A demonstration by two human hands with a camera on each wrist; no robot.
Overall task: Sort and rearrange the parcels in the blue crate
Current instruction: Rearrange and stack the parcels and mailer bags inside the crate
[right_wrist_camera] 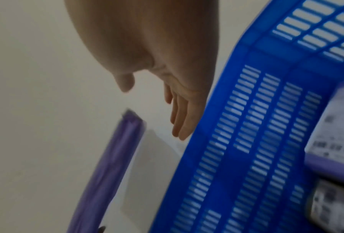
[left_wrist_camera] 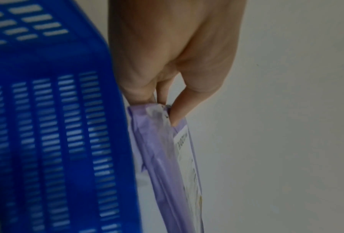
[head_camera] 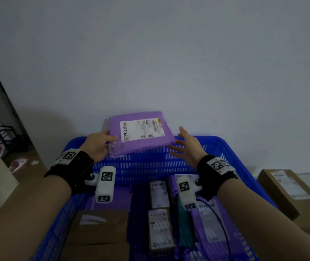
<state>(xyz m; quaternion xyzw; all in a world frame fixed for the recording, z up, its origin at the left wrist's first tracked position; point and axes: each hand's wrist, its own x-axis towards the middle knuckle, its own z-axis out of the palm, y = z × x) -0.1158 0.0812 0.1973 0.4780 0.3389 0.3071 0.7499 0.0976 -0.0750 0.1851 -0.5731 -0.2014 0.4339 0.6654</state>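
Note:
A flat purple parcel (head_camera: 141,133) with a white shipping label is held up above the far rim of the blue crate (head_camera: 150,166), close to the wall. My left hand (head_camera: 99,144) pinches its left corner between thumb and fingers; the left wrist view shows this pinch on the parcel's edge (left_wrist_camera: 159,141). My right hand (head_camera: 186,146) hovers open beside the parcel's right edge, fingers straight and spread, not touching it. In the right wrist view the parcel (right_wrist_camera: 111,165) hangs apart from the straight fingers (right_wrist_camera: 181,119). Several brown boxes and purple parcels lie inside the crate.
A brown cardboard box (head_camera: 290,193) with a label sits on the floor right of the crate. Inside the crate lie a large brown box (head_camera: 101,225) at left, two labelled small boxes (head_camera: 159,210) in the middle, and purple bags (head_camera: 207,223) at right. A pale wall stands right behind.

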